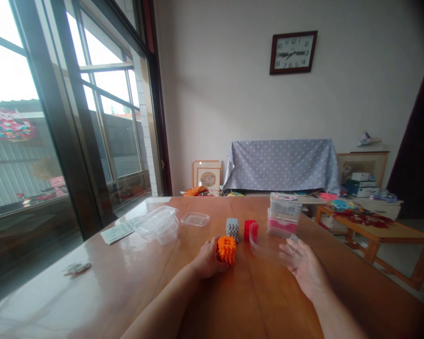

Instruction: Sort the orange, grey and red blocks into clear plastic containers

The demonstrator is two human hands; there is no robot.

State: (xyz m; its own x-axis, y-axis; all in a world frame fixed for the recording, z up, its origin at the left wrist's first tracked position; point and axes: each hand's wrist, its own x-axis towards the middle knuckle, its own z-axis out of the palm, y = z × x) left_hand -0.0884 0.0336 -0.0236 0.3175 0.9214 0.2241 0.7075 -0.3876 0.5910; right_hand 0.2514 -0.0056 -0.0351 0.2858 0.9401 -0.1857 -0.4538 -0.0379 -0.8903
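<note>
Nearest, the left hand (207,258) is closed around a studded orange block (226,249) on the wooden table (275,301), just in front of a grey block (232,229). The right hand (305,268), fingers spread, touches a clear tub (265,247) beside a red block (250,230); whether it grips, I cannot tell.

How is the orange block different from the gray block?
The orange block is bright orange, and the gray block is pale gray. The orange block touches the left hand, while the gray block stands untouched. The orange block sits in front of the gray block. Both are knobbly toy blocks on the wooden table.
</note>
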